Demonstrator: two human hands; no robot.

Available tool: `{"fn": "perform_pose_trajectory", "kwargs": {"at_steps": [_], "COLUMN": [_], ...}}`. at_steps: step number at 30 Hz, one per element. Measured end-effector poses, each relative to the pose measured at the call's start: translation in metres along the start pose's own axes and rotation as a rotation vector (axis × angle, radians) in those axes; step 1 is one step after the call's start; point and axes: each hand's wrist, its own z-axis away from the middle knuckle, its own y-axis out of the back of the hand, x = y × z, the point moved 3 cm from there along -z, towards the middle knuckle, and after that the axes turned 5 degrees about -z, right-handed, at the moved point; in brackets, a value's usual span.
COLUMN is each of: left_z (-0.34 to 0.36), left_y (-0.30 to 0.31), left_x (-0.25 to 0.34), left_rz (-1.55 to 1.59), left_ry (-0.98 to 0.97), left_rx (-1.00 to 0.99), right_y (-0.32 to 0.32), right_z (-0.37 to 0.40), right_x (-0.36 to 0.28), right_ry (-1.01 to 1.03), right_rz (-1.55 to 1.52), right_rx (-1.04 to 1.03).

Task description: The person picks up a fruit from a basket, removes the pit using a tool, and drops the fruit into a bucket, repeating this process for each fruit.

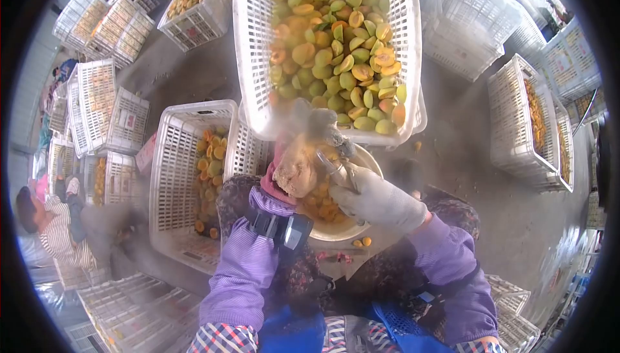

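Observation:
My right hand (378,199), in a pale work glove, is closed around a slim metal-tipped tool (327,163), its tip angled up and left toward my left hand. My left hand (300,167) wears a stained glove with darkened fingertips. Its fingers curl together, and I cannot tell what is in them. Both hands are over a round white bowl (369,162) holding orange apricot halves (323,207). Just beyond it, a white plastic crate (248,49) is filled with green and yellow apricots (342,62), many split open.
Left of my knees stands a white crate (166,172) with orange halves (210,156). More filled crates (516,120) stand to the right. Stacked crates (93,104) line the left side, near a seated person (61,224). A few fruit pieces (363,242) lie below the bowl.

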Motion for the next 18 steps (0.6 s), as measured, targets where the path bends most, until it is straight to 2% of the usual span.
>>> {"fn": "perform_pose_trajectory", "kwargs": {"at_steps": [2,4,5,7,8,9,11,13,14,15,16,17,18], "left_z": [0.007,0.006,0.003,0.003,0.005,0.006,0.009,0.011,0.013,0.015,0.016,0.016,0.01], "left_y": [-0.013,-0.026,-0.031,-0.031,-0.022,-0.019,-0.034,-0.038,-0.035,-0.032,-0.031,-0.031,-0.035], "left_x": [0.011,0.03,0.04,0.041,0.031,0.027,0.064,0.075,0.066,0.055,0.05,0.051,0.064], "left_rz": [-0.158,-0.07,0.096,-0.026,-0.31,-0.594,-0.54,-0.663,-0.811,-0.618,-0.426,-0.477,-0.533], "left_ry": [-0.143,-0.095,0.027,0.034,-0.086,-0.211,-0.166,-0.277,-0.411,-0.324,-0.227,-0.279,-0.337], "left_rx": [0.016,0.036,0.049,-0.012,-0.083,-0.15,-0.103,-0.057,-0.035,-0.125,-0.194,-0.135,-0.072], "right_y": [0.003,0.003,0.003,0.004,0.003,0.003,0.002,-0.001,0.0,-0.001,0.001,-0.001,0.0], "right_z": [0.002,0.0,0.0,0.007,0.011,0.012,0.013,0.005,0.004,0.004,0.009,0.012,0.012], "right_x": [0.001,0.012,0.015,0.005,0.001,0.0,-0.002,0.021,0.036,0.039,0.024,0.018,0.017], "right_ry": [0.029,0.14,0.196,0.011,-0.082,-0.096,-0.12,0.251,0.253,0.253,0.069,-0.117,-0.122], "right_rz": [0.135,0.28,0.352,0.073,-0.066,-0.039,0.016,0.455,0.422,0.389,0.108,-0.17,-0.22], "right_rx": [0.014,0.11,0.156,0.03,-0.03,-0.024,-0.016,0.068,0.031,-0.006,-0.12,-0.233,-0.244]}}
